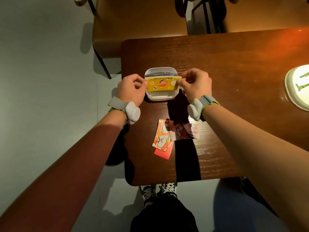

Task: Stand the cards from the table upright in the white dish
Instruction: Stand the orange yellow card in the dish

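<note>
Your two hands, left point(132, 88) and right point(194, 84), pinch one yellow card point(161, 83) upright in the dish point(160, 96); seemingly three cards point(164, 138) lie on the table point(225, 64).

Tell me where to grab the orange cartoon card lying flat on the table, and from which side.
Take the orange cartoon card by its left long edge, coming in from the left. It lies flat, so a fingertip probably has to lift that edge first. Its upper right corner is tucked under the photo card and its lower end rests on the red card, so the left edge looks like the freest.
</note>
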